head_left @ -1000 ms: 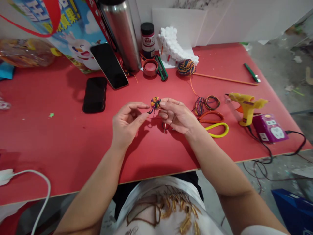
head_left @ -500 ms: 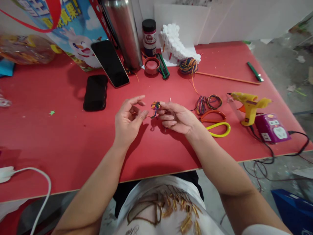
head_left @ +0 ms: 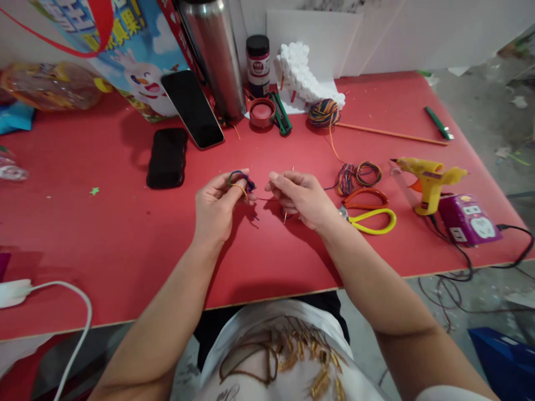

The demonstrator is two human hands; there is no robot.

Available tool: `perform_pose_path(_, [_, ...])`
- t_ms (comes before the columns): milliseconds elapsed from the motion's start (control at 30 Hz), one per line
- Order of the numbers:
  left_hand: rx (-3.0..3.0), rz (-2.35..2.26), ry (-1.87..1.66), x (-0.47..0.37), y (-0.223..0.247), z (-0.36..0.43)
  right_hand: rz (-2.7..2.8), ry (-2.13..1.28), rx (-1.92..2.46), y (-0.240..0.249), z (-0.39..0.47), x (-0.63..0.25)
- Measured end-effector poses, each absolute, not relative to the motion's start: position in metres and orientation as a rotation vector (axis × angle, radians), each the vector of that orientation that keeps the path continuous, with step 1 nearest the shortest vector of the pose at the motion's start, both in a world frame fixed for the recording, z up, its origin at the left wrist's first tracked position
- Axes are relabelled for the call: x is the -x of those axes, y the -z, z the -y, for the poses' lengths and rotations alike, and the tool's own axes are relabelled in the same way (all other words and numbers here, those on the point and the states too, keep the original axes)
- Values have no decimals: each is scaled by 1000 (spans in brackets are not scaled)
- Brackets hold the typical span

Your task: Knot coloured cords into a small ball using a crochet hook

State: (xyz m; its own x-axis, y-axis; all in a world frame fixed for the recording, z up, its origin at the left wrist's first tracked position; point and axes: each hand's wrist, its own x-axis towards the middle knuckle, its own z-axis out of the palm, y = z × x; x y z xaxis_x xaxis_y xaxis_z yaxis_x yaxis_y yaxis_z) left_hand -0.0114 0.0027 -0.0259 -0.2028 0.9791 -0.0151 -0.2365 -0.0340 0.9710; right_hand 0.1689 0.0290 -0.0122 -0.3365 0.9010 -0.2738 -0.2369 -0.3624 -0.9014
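Loops of multicoloured yarn wrap my left hand (head_left: 215, 209), whose thumb and fingers pinch a small dark piece of yarn work (head_left: 249, 184). A thin strand runs from it to my right hand (head_left: 301, 197), a short gap away. The right fingers are curled closed around a slim metal crochet hook (head_left: 285, 216); its ends show above and below the hand, but its tip is too small to make out. Right of that hand lie a loose yarn bundle (head_left: 345, 179) and scissors (head_left: 374, 221) with one red and one yellow handle.
A yarn ball (head_left: 324, 113), an orange stick (head_left: 393, 133) and a green cutter (head_left: 281, 114) lie farther back. At the right are a yellow glue gun (head_left: 430, 181) and a purple socket block (head_left: 470, 219). Two phones, one of them a black phone (head_left: 167, 158), and a steel flask (head_left: 215, 61) are back left.
The small yarn piece has passed from my right fingertips to my left hand, where yarn now loops over the fingers. My right hand has closed more, still with the hook.
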Motion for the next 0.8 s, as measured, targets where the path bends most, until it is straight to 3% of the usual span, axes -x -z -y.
perform_pose_path(167, [-739,-1184,-1371,12,24,-8,1528,-1174,964,18,-26,-169])
perform_pose_path(300, [-794,-1215,-1385,11,26,-6,1940,-889,711,25,-24,-171])
perform_pose_path(567, [-837,-1244,-1396,10,26,-4,2372,-602,809,30,-21,-172])
perform_pose_path(800, [-716,-1169,-1309,13,23,-7,2292,-595,843,29,-22,-171])
